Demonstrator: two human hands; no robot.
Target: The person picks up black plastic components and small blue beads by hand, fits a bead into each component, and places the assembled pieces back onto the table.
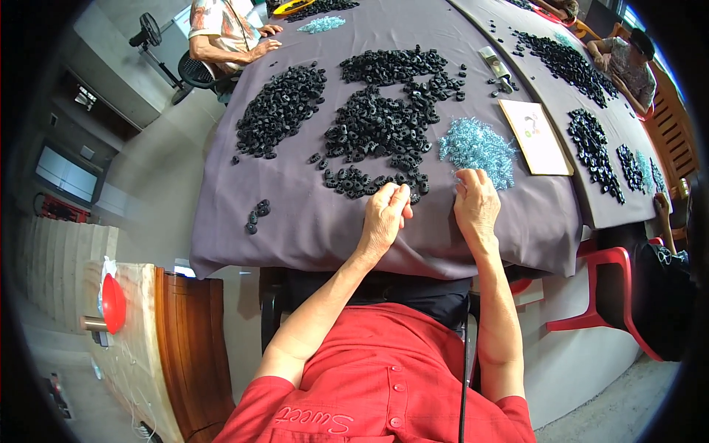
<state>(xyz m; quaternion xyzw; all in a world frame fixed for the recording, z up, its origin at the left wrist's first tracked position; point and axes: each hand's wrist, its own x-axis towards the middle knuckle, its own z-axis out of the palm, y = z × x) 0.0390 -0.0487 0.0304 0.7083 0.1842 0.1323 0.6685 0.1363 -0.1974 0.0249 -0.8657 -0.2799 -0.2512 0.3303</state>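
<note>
Both hands are over the near part of a grey-purple cloth (295, 229). My left hand (385, 214) is closed, its fingers curled at the near edge of a pile of small black plastic parts (380, 122). What it holds is hidden by the fingers. My right hand (477, 207) is closed in a pinch at the near edge of a heap of small clear-blue pieces (478, 148). Anything between those fingertips is too small to make out. A few loose black parts (255, 215) lie to the left of my left hand.
Another black heap (281, 111) lies left. A white board or booklet (535, 138) and a tube (495, 65) lie right. Beyond a seam, a second table carries black parts (591, 148). People sit or stand around. A red chair (613, 295) and a wooden cabinet (188, 347) flank me.
</note>
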